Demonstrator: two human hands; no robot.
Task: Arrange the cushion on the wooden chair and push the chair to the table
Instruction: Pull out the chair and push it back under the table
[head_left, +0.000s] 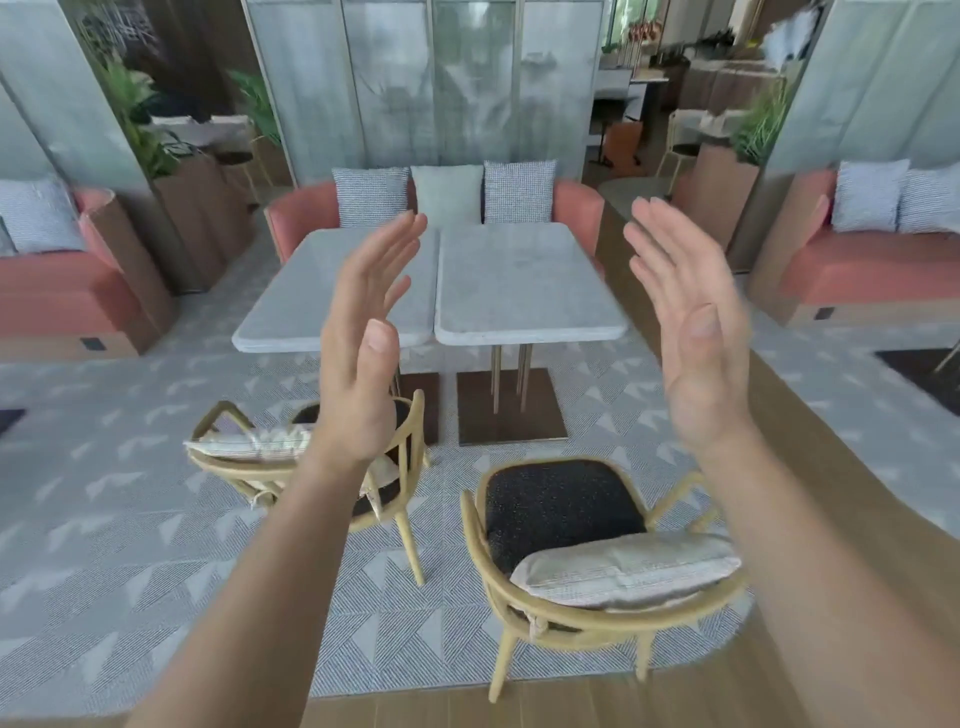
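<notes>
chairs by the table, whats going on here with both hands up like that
A person holds the left hand and right hand up in the air, open, palms facing each other, touching nothing. Two wooden chairs stand on the rug, pulled back from the tables. The right cushion leans against the right chair's backrest. The left cushion sits crooked on the left chair's rail. Neither chair is pushed in yet.

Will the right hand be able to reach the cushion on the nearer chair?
Probably yes. The right hand is open and holds nothing, and nothing stands between it and the cushion resting against the back of the chair.
</notes>
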